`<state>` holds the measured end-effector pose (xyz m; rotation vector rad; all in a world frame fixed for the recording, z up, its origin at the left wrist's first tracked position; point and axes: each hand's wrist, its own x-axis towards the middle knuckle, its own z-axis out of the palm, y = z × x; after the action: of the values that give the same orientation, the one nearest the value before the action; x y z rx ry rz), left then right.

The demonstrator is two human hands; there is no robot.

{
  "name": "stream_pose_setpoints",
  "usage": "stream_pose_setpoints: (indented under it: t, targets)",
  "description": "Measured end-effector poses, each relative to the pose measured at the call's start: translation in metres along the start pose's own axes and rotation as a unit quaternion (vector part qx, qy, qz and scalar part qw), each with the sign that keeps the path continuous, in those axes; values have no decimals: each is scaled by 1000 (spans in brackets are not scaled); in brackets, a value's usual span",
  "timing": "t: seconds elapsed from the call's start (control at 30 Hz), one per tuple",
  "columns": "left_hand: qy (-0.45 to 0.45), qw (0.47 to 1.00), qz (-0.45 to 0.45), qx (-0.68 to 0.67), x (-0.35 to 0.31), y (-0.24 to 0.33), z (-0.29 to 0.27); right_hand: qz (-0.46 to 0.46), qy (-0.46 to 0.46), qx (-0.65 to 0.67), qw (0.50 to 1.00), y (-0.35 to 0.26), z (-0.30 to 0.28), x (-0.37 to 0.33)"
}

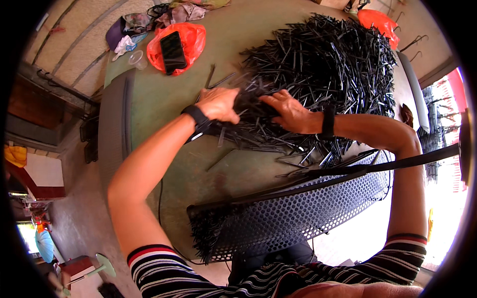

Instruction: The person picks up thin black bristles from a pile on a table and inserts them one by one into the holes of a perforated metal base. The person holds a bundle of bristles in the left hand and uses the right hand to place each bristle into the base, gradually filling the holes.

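A large heap of thin black plastic strips [343, 64] covers the right side of the green table. Between my hands is a blurred bunch of the same black strips [252, 98], at the heap's left edge. My left hand [218, 103] is closed against the bunch's left side, its thumb pointing toward the strips. On the right side, my right hand [290, 111] grips the bunch with curled fingers. Nearer my body lies a long curved black panel full of round holes [298, 208]. Black bristle-like strips [211, 228] fill its left end.
At the back left, a black phone [173, 53] lies on a red plastic bag [198, 39], beside a clear cup [136, 59] and crumpled cloths [181, 15]. A grey curved panel [115, 114] stands at the table's left edge. Another red bag [378, 25] sits far right.
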<state>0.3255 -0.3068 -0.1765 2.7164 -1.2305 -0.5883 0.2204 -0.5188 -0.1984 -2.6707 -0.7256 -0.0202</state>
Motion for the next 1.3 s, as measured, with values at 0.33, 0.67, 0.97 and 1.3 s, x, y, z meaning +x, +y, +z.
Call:
stream_pose_setpoints:
  t: [0.33,0.67,0.97,1.3]
  targets:
    - [25,986,-96,-132,-100,-65,-4,-39,-95,-167,981,-36,-11,11]
    - [67,955,-283,-55,-65,-97,31,-380,-196,-222,876,-7,-5,-24]
    - [40,986,-3,-161,-38,-55,47,-367,-206,-224,879,1,-11,-7]
    - [-18,995,-99,25,-83,13,41,-248,-51,-129,959,0,-31,-4]
